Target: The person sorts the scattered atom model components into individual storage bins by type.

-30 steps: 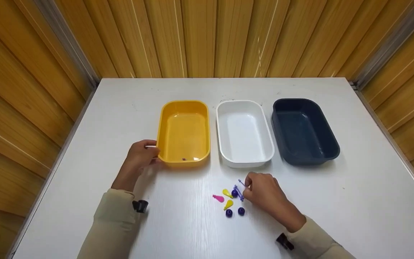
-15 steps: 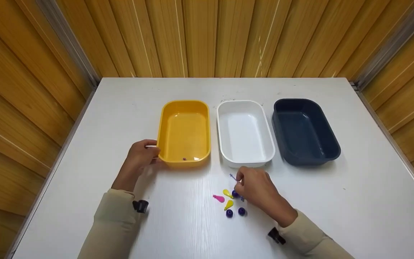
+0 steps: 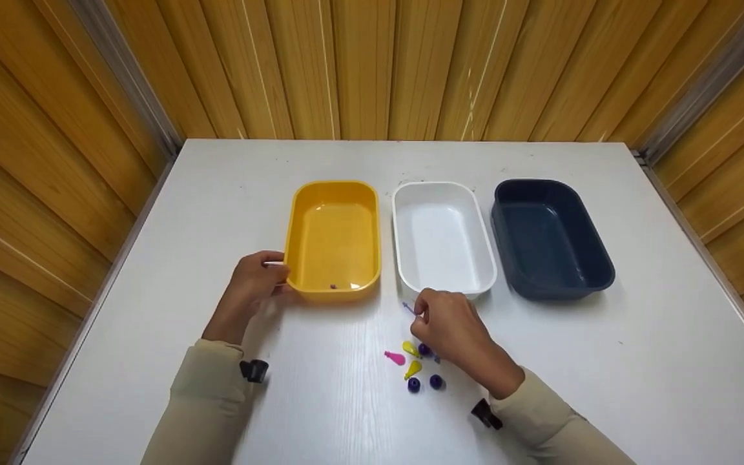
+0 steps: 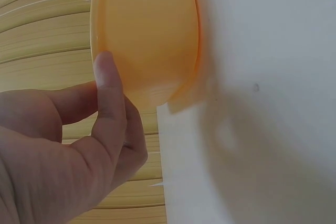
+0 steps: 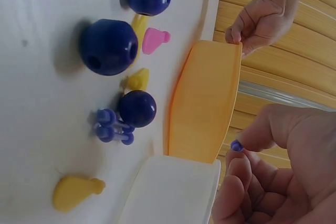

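My left hand grips the near left rim of the yellow bin, thumb against its outer wall in the left wrist view. My right hand pinches a thin purple stick with a knobbed end, held just in front of the white bin. Below that hand lie dark purple beads, yellow bulb-shaped pieces and a pink one. The right wrist view shows more purple sticks on the table beside a bead, and another yellow piece that the right hand hides from the head view.
A dark blue bin stands right of the white one, the three bins in a row. Inside the yellow bin, a tiny purple bit lies by the near wall. Wood-patterned panels rise behind the white table.
My right hand has lifted the purple stick from the small pieces and moved left and forward, toward the yellow bin. The left hand has stayed on the yellow bin's rim.
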### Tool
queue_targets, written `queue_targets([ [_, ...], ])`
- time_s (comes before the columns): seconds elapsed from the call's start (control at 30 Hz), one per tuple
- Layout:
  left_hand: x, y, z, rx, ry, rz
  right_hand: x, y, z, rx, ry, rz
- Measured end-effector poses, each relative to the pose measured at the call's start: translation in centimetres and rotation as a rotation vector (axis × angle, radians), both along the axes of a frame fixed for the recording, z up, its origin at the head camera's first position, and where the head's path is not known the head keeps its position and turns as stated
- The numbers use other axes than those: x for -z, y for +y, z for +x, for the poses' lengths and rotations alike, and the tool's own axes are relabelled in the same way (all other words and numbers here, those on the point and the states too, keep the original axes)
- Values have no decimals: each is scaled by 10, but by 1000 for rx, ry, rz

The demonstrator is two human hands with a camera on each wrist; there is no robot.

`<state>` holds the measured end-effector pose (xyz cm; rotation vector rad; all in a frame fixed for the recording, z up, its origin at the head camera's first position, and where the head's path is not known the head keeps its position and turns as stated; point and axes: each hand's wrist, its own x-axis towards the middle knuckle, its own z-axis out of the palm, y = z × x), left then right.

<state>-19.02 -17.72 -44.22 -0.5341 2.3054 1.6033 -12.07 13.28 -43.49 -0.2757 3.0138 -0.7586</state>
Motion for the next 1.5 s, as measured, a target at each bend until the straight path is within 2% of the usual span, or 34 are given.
queue_targets([
  [0.13, 1, 1, -1, 0, -5, -5, 0, -2, -3, -11, 38, -2],
  [0.37, 1, 1, -1, 0, -1, -2, -2, -6, -7, -10, 30, -10],
  [0.57, 1, 0, -1, -16, 3, 6, -6, -9, -13, -17, 60, -35],
  [0.8, 2, 1, -2, -22, -29, 7, -8, -12, -18, -44, 110, -44],
  [1.07, 2, 0, -3, -27, -24, 2, -12, -20, -26, -49, 83, -30],
  [1.5, 1, 1, -2, -28, -3, 22, -13, -38, -42, -94, 124, -27],
])
